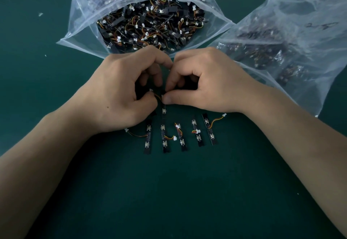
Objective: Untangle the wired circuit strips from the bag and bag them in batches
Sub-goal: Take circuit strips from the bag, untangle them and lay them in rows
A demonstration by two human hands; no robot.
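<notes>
left grip (120, 92): thumb and fingers curled, pinching the white plug end of a wire (159, 97).
right grip (204, 84): thumb and forefinger pinching the far end of a strip (164, 110); its thumb tip lies just beside the left grip's thumb.
wire: orange and yellow, a short arc across the small gap between the two grips.
strip: black, running from the right grip toward the person; whether it rests on the table (187, 191) I cannot tell.
row (181, 139): five strips lying side by side on the table, just nearer the person than the grips, each with its own wire and white plug.
open bag (80, 13): clear, just beyond both grips, mouth toward them, full of tangled strips.
second bag (309, 3): clear, beyond and right of the right grip, holding dark bundles; the writing on it is blurred.
</notes>
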